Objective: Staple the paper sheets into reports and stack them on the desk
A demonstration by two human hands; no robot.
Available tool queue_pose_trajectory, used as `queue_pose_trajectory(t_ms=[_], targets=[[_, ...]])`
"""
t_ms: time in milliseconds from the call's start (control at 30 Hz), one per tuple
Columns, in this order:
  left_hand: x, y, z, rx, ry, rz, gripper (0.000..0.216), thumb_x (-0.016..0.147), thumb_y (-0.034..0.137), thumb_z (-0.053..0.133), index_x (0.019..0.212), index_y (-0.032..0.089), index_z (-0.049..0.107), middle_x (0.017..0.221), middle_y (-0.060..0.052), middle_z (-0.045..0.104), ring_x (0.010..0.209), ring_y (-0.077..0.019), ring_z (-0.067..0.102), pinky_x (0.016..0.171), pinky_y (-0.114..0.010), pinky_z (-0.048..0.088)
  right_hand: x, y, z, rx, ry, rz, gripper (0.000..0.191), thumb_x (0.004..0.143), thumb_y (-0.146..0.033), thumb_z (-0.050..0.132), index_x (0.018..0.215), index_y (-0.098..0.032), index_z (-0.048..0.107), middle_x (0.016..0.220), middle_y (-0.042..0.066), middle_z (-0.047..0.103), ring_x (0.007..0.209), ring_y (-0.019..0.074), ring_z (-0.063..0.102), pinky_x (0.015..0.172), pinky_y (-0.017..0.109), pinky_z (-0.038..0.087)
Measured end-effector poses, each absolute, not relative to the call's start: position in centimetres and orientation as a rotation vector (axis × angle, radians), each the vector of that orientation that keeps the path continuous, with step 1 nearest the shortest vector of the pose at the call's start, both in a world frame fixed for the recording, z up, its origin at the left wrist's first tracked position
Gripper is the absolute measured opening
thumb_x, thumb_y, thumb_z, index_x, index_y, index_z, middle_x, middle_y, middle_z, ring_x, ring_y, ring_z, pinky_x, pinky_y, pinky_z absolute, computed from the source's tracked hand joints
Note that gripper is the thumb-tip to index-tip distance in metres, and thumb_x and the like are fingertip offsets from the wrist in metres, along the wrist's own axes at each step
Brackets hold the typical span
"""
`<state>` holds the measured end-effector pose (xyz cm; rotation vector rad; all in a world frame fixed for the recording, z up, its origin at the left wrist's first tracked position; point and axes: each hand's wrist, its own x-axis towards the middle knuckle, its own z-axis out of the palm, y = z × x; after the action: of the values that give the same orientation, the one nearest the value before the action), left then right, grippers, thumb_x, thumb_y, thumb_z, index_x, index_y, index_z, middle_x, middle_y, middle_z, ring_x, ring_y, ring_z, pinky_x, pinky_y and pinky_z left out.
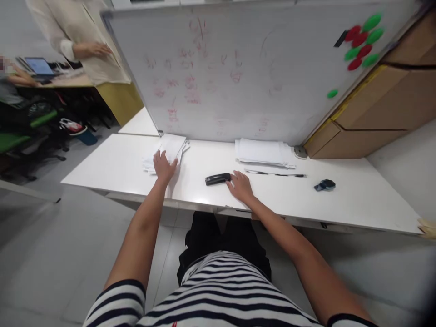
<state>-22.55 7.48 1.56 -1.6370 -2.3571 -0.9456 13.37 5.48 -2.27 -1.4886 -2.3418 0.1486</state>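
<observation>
My left hand lies over a loose pile of white paper sheets at the left of the white desk. Its thumb and fingers are spread, and the sheets' edges are uneven. A black stapler lies on the desk between my two hands. At the stapler's right end is my right hand, fingers apart, with thumb and forefinger touching that end. A neater stack of white paper rests farther back, beyond my right hand. Just in front of this stack lies a thin black-and-white strip or pen.
A whiteboard with faint red writing and coloured magnets stands along the desk's back edge. Cardboard boxes are stacked at the right. A small dark object lies on the desk's right part. A person stands beyond the board's left end.
</observation>
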Motion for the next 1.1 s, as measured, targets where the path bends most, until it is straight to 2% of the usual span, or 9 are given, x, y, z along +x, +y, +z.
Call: queue_pose_trajectory(t_ms=[100, 333, 667, 767, 933, 1100], targets=[[-25.7, 7.4, 0.5, -1.752, -2.480, -0.692, 0.069, 0.078, 0.054, 0.059, 0.132, 0.014, 0.044, 0.145, -0.019, 0.039, 0.137, -0.0392, 0.027, 0.107, -0.057, 0.027, 13.3, 5.6, -2.5, -1.480, -2.347, 0.145, 0.046, 0.095, -0.042, 0.036, 0.127, -0.014, 0.053, 0.143, 0.017, 0.045, 0.135, 0.0314, 0.035, 0.109, 0.048, 0.025], [-26.3, 7.0, -1.9, -1.615, -2.451, -0.842, 0.057, 0.087, 0.056, 0.046, 0.126, 0.017, 0.056, 0.144, -0.013, 0.045, 0.137, -0.0345, 0.032, 0.112, -0.050, 0.022, 13.5, 5.6, -2.9, -1.511, -2.356, 0.154, 0.048, 0.096, -0.043, 0.033, 0.131, -0.015, 0.051, 0.146, 0.015, 0.042, 0.137, 0.0284, 0.032, 0.111, 0.046, 0.022], [-26.3, 6.9, -1.8, -1.564, -2.411, -0.926, 0.041, 0.094, 0.041, 0.035, 0.118, 0.020, 0.061, 0.137, -0.009, 0.053, 0.134, -0.0288, 0.037, 0.111, -0.047, 0.025, 13.5, 5.7, -3.1, -1.489, -2.357, 0.115, 0.047, 0.096, -0.042, 0.034, 0.129, -0.015, 0.052, 0.144, 0.015, 0.044, 0.136, 0.0287, 0.034, 0.111, 0.045, 0.024], [-26.1, 6.8, -1.9, -1.550, -2.388, -0.934, 0.039, 0.093, 0.039, 0.039, 0.118, 0.020, 0.061, 0.137, -0.009, 0.053, 0.135, -0.0287, 0.037, 0.111, -0.046, 0.024, 13.5, 5.6, -3.0, -1.495, -2.355, 0.114, 0.047, 0.096, -0.043, 0.034, 0.130, -0.015, 0.052, 0.144, 0.014, 0.045, 0.136, 0.0287, 0.034, 0.111, 0.046, 0.024], [-26.5, 6.7, -2.1, -1.579, -2.462, -0.912, 0.050, 0.083, 0.051, 0.055, 0.120, 0.018, 0.059, 0.141, -0.012, 0.048, 0.138, -0.0323, 0.031, 0.113, -0.048, 0.022, 13.5, 5.7, -3.0, -1.492, -2.356, 0.106, 0.047, 0.096, -0.043, 0.034, 0.129, -0.015, 0.052, 0.143, 0.015, 0.045, 0.136, 0.0289, 0.035, 0.110, 0.045, 0.025], [-26.7, 6.8, -2.3, -1.601, -2.492, -0.899, 0.049, 0.082, 0.050, 0.056, 0.120, 0.020, 0.058, 0.145, -0.012, 0.044, 0.140, -0.0322, 0.027, 0.114, -0.050, 0.019, 13.6, 5.6, -2.9, -1.483, -2.347, 0.113, 0.046, 0.096, -0.043, 0.035, 0.128, -0.015, 0.053, 0.143, 0.014, 0.045, 0.136, 0.0288, 0.035, 0.110, 0.046, 0.025]])
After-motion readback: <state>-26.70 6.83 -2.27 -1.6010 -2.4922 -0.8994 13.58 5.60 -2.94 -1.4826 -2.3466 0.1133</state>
